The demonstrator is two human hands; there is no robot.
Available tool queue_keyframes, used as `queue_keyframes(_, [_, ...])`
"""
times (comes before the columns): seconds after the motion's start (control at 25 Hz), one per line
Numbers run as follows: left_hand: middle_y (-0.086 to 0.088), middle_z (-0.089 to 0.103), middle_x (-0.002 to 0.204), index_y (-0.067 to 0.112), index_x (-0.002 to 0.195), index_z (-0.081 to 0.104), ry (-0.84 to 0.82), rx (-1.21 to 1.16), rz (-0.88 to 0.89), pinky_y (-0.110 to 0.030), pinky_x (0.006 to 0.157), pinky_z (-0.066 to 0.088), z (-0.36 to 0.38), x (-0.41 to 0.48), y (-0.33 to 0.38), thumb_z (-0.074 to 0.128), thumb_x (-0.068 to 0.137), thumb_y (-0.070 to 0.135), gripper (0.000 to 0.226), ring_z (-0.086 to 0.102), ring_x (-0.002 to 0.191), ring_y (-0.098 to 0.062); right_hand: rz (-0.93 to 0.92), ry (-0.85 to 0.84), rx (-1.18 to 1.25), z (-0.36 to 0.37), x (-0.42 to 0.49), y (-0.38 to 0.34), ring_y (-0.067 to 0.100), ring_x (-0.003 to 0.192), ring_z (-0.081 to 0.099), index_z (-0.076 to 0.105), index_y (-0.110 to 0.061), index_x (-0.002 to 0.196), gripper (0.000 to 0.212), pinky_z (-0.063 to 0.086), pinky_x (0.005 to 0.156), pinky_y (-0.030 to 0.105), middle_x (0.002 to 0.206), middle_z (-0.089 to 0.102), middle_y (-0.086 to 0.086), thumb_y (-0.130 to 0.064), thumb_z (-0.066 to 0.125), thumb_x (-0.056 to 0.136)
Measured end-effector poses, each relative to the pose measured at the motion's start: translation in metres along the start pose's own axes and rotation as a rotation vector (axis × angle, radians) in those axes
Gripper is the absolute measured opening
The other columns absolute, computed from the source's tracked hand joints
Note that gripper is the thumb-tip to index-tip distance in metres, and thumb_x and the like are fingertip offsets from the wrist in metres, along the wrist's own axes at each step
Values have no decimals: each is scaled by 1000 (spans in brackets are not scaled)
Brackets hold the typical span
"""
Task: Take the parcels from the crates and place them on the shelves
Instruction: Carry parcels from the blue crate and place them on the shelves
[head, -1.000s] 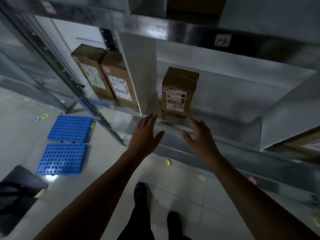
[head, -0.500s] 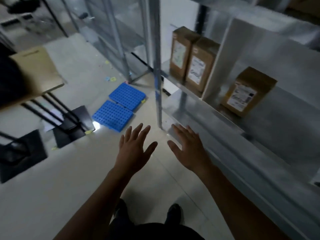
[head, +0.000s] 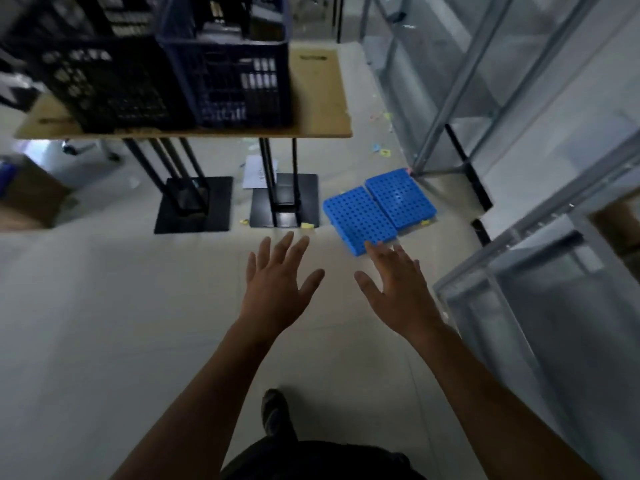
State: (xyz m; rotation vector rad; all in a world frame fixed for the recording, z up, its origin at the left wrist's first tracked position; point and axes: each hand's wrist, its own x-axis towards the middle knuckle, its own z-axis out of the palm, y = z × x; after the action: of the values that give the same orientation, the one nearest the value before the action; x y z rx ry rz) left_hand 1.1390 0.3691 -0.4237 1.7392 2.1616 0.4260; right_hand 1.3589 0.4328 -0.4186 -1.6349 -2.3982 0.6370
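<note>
Head view: at the far left a cardboard box (head: 29, 199) is seen on the floor, blurred. Above it a wooden bench (head: 320, 98) is shown on black legs, and two crates are carried on it side by side: a black crate (head: 104, 77) to the left and a dark blue crate (head: 228, 74) touching it on the right. What lies inside the crates cannot be made out; no parcel can be told for certain. Lower, the left hand (head: 277, 289) is held out over the pale floor, fingers spread, nothing gripped. Just beside it the right hand (head: 398, 292) is likewise spread and empty, its fingertips overlapping two blue perforated mats (head: 377, 206) laid on the floor. At the right, metal shelves (head: 519, 254) are seen, their contents blurred.
</note>
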Motion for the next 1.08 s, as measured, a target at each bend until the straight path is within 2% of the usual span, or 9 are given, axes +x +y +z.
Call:
queue_keyframes(0.16, [5,12,170,36,160,20,31,-11,-88,-54,126,4,-38,23,-74,33,95,69,74,-2,158,-28,-55,-43,6,21,53,-70,28,158,12,24,-29,162,66,14,126,57,170,23,4,-55,40,104])
queue_keyframes(0.32, [4,11,171,35,160,20,65,-16,-124,-56,126,4,-67,63,-114,32,95,70,74,-4,158,-28,-99,-54,18,24,107,-115,27,158,8,23,-29,163,66,14,126,58,170,21,3,-54,40,104])
queue_keyframes(0.52, [4,9,171,36,160,18,105,-22,-119,-56,126,0,-92,144,-132,30,94,70,75,-7,157,-28,-169,8,-1,17,203,-133,26,159,7,23,-31,162,65,11,126,58,170,22,2,-56,40,104])
queue_keyframes(0.68, [6,9,171,38,159,18,164,9,-136,-52,124,-5,-122,219,-139,30,94,70,73,-7,157,-27,-242,67,17,5,292,-140,24,159,8,23,-32,162,70,12,127,57,169,24,1,-65,28,100])
queue_keyframes(0.84, [6,11,170,37,159,19,220,36,-143,-55,126,2,-160,300,-138,34,97,68,71,-5,157,-24,-297,116,90,-21,384,-148,27,157,12,26,-29,161,75,18,125,58,169,26,4,-69,24,98])
queue_keyframes(1.08, [8,9,170,37,159,18,253,19,-151,-50,126,0,-199,400,-142,33,95,70,74,-7,157,-21,-365,138,80,-55,501,-165,27,157,10,29,-26,161,76,17,124,60,168,26,5,-68,25,98])
